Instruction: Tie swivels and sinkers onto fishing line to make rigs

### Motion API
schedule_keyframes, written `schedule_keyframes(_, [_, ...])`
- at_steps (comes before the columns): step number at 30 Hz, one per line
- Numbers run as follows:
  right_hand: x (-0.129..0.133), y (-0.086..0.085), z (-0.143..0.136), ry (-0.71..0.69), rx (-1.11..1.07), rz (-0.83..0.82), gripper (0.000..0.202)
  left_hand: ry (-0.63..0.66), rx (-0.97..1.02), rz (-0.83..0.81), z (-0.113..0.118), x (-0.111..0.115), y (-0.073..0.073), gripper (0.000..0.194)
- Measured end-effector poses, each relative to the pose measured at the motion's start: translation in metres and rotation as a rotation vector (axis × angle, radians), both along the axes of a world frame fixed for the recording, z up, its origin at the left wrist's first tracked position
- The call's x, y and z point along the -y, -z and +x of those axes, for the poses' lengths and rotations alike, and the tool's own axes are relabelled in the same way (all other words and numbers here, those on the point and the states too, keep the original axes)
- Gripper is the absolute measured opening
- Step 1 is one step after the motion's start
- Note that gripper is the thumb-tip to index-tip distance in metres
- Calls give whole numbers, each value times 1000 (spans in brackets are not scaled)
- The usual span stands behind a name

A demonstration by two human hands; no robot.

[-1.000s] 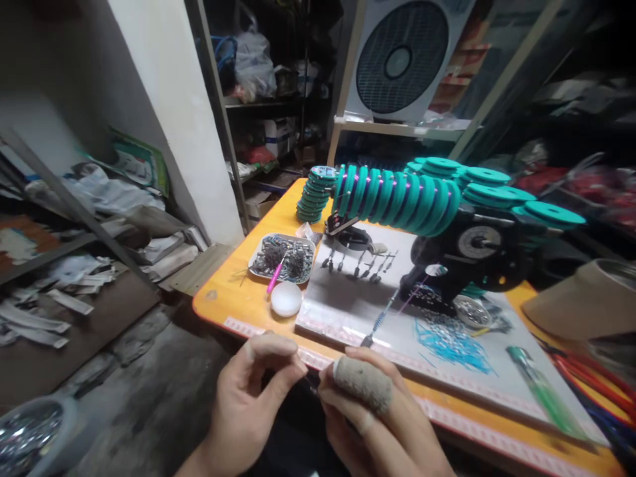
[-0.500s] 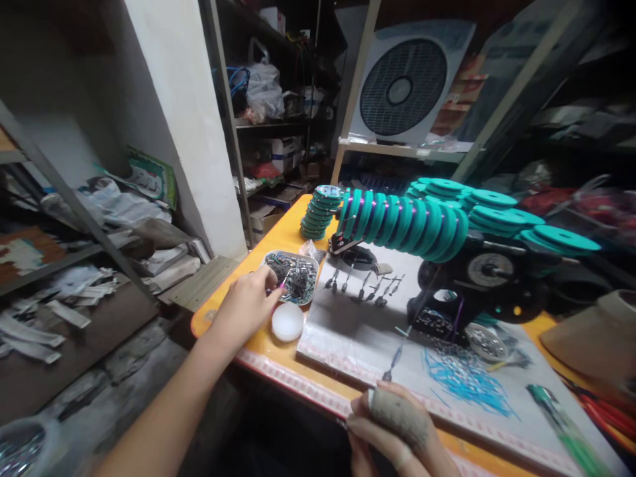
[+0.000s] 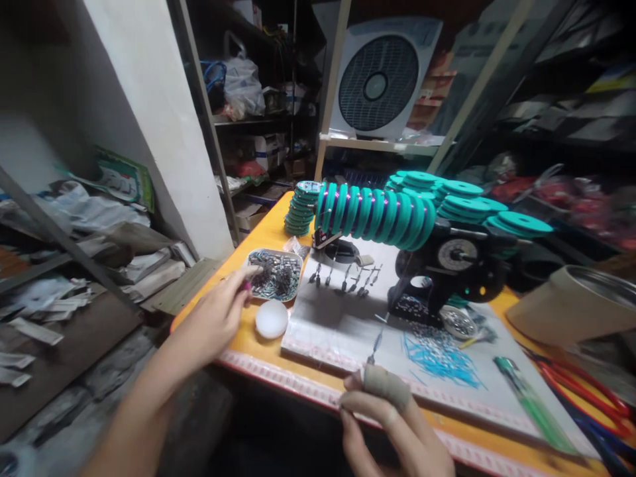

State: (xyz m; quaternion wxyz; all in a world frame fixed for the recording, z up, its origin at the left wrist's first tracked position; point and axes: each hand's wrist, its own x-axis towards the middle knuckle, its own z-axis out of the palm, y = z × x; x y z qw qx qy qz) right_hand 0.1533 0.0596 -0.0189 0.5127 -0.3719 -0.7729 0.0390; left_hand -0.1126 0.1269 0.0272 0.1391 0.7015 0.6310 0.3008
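Observation:
My left hand point(image 3: 218, 311) is at the near left edge of a shallow tray point(image 3: 301, 278) heaped with small dark metal pieces. Its fingers are curled together at the rim; what they pinch, if anything, is hidden. In front of me, my right hand point(image 3: 392, 417), with greyish tape round one finger, is closed at the bench edge. A small dark spring-like piece point(image 3: 377, 342) sticks up from its fingertips, with a thin strand at its far end. Beside the tray sits a round white lid-like object point(image 3: 271, 319).
A row of teal discs point(image 3: 375, 212) wound with purple line sits on a black machine point(image 3: 457, 265). Several dark pieces point(image 3: 344, 283) lie on the grey board point(image 3: 322, 331). Blue strips point(image 3: 442, 361), a green-handled tool point(image 3: 536, 407) and red-handled tools point(image 3: 591, 391) lie to the right.
My left hand has drawn back from over the metal pieces to the tray's left edge. My right hand keeps its grip with little movement. The whole view has shifted slightly.

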Motion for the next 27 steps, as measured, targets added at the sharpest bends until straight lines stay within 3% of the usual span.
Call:
schedule_keyframes(2, [0,-3,-4,-9,-72,-78,17,8,173,-25,12,29,4,38])
schedule_keyframes(5, [3,-4,-11,29,-191,-159,16,90,505,-173,45,69,23,36])
schedule_keyframes(7, [4,-4,-14,52,-212,-184,15,142,660,-225,68,87,40,36])
schedule_keyframes(9, [6,-2,-14,59,-233,-197,15,100,797,-193,86,98,54,36])
schedule_keyframes(12, [8,-1,-13,85,-308,-218,14,45,938,-117,103,103,61,31])
schedule_keyframes(15, [10,-3,-14,77,-331,-261,14,50,984,-78,110,105,57,26])
schedule_keyframes(19, [11,-5,-15,30,-329,-289,15,28,1004,-70,112,106,52,22])
schedule_keyframes(27, [12,-4,-14,44,-306,-290,14,60,989,-74,109,105,56,21])
